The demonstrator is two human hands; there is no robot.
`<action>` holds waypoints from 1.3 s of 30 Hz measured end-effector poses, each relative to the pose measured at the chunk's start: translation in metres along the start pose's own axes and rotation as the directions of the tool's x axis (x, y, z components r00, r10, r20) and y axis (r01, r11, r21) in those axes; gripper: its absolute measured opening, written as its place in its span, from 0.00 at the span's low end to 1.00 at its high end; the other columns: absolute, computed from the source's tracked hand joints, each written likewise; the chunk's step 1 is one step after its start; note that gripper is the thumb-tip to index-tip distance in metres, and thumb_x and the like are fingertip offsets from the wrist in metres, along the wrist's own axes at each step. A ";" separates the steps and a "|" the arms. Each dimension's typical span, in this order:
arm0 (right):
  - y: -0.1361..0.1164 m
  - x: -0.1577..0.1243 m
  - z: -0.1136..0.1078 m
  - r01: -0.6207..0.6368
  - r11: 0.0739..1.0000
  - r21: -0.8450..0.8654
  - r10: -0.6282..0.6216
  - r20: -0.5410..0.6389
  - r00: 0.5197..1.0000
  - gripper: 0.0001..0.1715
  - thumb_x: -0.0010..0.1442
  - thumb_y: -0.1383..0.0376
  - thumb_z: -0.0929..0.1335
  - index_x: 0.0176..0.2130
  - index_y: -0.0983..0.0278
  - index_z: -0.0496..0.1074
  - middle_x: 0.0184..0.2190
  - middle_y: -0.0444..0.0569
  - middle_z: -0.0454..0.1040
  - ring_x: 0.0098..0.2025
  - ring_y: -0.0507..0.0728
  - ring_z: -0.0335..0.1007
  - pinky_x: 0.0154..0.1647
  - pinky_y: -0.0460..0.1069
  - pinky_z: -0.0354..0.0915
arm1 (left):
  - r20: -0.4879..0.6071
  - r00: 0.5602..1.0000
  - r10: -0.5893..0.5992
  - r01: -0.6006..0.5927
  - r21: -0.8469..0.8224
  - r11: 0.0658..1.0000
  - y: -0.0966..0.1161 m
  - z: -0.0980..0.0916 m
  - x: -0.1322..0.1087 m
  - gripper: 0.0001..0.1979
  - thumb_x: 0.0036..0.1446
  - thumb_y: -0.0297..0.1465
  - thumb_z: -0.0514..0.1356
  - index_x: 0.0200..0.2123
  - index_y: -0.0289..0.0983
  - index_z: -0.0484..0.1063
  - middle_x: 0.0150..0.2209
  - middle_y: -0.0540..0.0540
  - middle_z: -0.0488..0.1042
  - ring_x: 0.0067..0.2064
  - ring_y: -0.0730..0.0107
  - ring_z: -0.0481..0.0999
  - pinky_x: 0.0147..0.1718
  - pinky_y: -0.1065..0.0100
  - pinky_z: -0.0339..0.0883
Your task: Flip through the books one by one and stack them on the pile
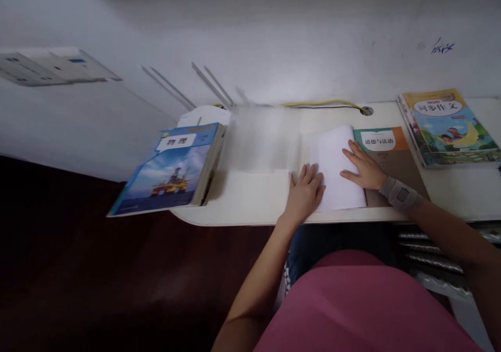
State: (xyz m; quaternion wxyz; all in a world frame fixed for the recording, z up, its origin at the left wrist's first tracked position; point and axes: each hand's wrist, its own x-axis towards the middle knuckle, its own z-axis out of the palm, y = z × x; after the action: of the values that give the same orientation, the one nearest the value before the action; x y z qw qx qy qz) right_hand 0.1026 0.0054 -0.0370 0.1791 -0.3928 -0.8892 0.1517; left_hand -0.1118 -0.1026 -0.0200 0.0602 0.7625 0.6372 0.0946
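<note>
A plain white sheet point(341, 187) lies on the desk, overlapping the left side of a textbook point(385, 159) with a green, orange and brown cover. My left hand point(305, 192) rests on the sheet's left edge, fingers stretched out. On its right side lies my right hand point(364, 168), fingers spread across the sheet and the palm over the textbook cover. A grey band with a dark square circles my right wrist. I cannot tell whether the sheet is attached to the textbook. Left of my hands is a see-through plastic sheet point(260, 140), blurred.
On the left, a stack of books topped by a blue physics textbook point(176, 166) overhangs the desk edge. More books point(452, 125) stand stacked at the right. A yellow cable point(324, 103) runs along the wall to a hole in the white desk point(242, 206). Wall sockets point(50, 67) are at upper left.
</note>
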 end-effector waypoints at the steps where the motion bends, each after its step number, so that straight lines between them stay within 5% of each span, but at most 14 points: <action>1: 0.000 0.000 0.001 0.002 1.000 -0.005 -0.002 -0.006 1.000 0.44 0.60 0.45 0.63 0.64 0.71 0.57 0.70 0.61 0.43 0.71 0.68 0.34 0.68 0.66 0.46 | -0.018 1.000 0.005 -0.005 0.013 1.000 0.004 0.001 0.001 0.19 0.66 0.31 0.50 0.58 0.36 0.65 0.66 0.38 0.56 0.68 0.47 0.51 0.60 0.34 0.46; 7: 0.002 -0.001 0.005 0.023 1.000 0.009 -0.022 -0.083 0.996 0.41 0.63 0.46 0.60 0.64 0.70 0.58 0.69 0.60 0.45 0.71 0.67 0.36 0.68 0.65 0.46 | -0.087 0.991 0.101 -0.112 -0.126 0.986 0.046 0.021 0.009 0.29 0.68 0.40 0.44 0.64 0.24 0.53 0.65 0.25 0.53 0.68 0.50 0.50 0.61 0.46 0.53; 12: 0.005 0.000 0.007 0.003 0.999 0.049 0.002 -0.110 0.994 0.34 0.68 0.52 0.53 0.64 0.67 0.59 0.69 0.57 0.49 0.70 0.63 0.39 0.67 0.65 0.47 | -0.029 0.995 0.095 -0.098 -0.140 0.985 0.068 0.027 0.014 0.43 0.64 0.52 0.44 0.65 0.19 0.48 0.65 0.20 0.51 0.68 0.42 0.46 0.61 0.46 0.54; 24: 0.007 0.000 0.005 -0.067 0.995 0.073 0.078 -0.164 0.983 0.31 0.68 0.56 0.53 0.62 0.68 0.60 0.66 0.57 0.57 0.68 0.63 0.49 0.67 0.63 0.51 | -0.089 0.994 0.062 -0.062 0.003 0.998 0.064 0.038 0.009 0.45 0.61 0.54 0.46 0.62 0.16 0.54 0.62 0.17 0.55 0.67 0.38 0.49 0.61 0.45 0.53; 39: 0.015 0.000 0.005 -0.076 0.996 0.039 0.081 -0.161 0.984 0.30 0.64 0.65 0.53 0.61 0.72 0.62 0.62 0.60 0.63 0.65 0.62 0.57 0.66 0.62 0.55 | -0.112 0.993 0.028 -0.032 -0.035 0.999 0.063 0.039 0.022 0.33 0.67 0.43 0.45 0.62 0.20 0.53 0.63 0.19 0.55 0.68 0.45 0.48 0.61 0.45 0.53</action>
State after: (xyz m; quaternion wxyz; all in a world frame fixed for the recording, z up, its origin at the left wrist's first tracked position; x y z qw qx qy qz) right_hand 0.1097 0.0148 -0.0476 0.2512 -0.4354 -0.8529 0.1409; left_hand -0.0386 -0.0912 -0.0434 0.0370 0.7643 0.6261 0.1498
